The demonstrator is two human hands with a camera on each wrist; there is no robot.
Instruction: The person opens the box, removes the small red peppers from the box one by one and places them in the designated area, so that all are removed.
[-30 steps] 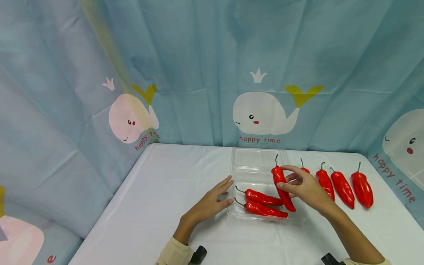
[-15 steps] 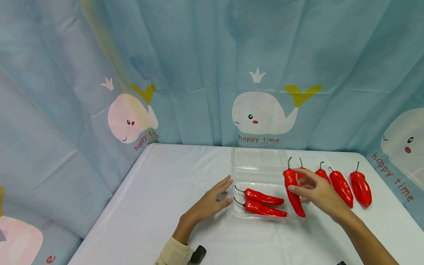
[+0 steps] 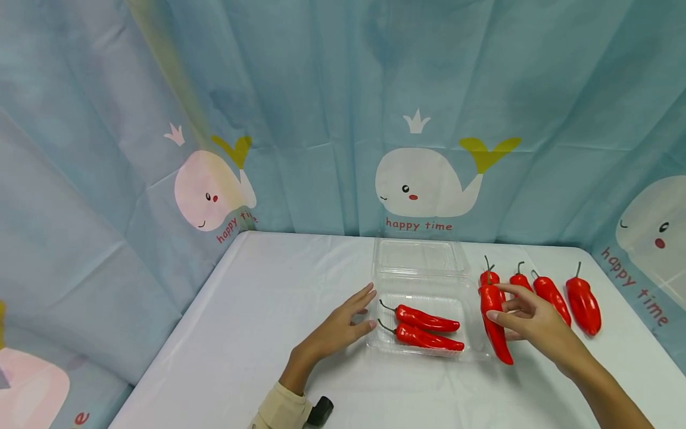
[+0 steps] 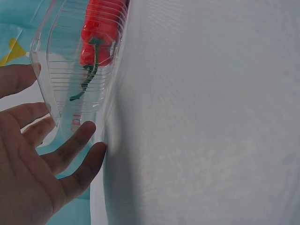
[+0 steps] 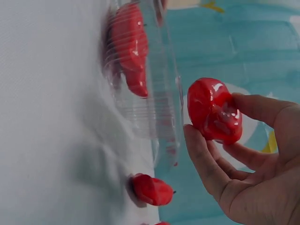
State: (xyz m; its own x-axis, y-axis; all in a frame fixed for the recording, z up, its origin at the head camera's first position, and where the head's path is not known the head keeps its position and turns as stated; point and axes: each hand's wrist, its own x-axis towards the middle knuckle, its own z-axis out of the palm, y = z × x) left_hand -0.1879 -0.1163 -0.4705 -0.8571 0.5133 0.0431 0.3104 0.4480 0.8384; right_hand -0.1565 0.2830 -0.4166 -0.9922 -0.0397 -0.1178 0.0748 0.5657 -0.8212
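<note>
My right hand (image 3: 538, 328) pinches a long red chili pepper (image 3: 495, 333) between thumb and fingers, its stem pointing away from me. The pepper is held up just right of a clear plastic clamshell box (image 3: 415, 287); the right wrist view shows this pepper (image 5: 214, 111) end-on, higher than the box. Two more red peppers, one (image 3: 427, 319) behind the other (image 3: 429, 339), lie side by side in the box with stems to the left. Spread fingers of my left hand (image 3: 336, 326) rest at the box's left rim, and the left wrist view shows its fingertips along the wall (image 4: 61, 70).
Right of the box, several red peppers lie in a row on the white tablecloth (image 3: 257, 310); the rightmost (image 3: 584, 307) is widest. The held pepper partly covers one (image 3: 489, 276). The box's lid (image 3: 418, 256) lies folded back. A blue whale-print curtain (image 3: 321, 119) hangs behind.
My right hand has moved to the right and slightly toward me with the pepper, from over the box to beside it. My left hand has stayed at the box's rim.
</note>
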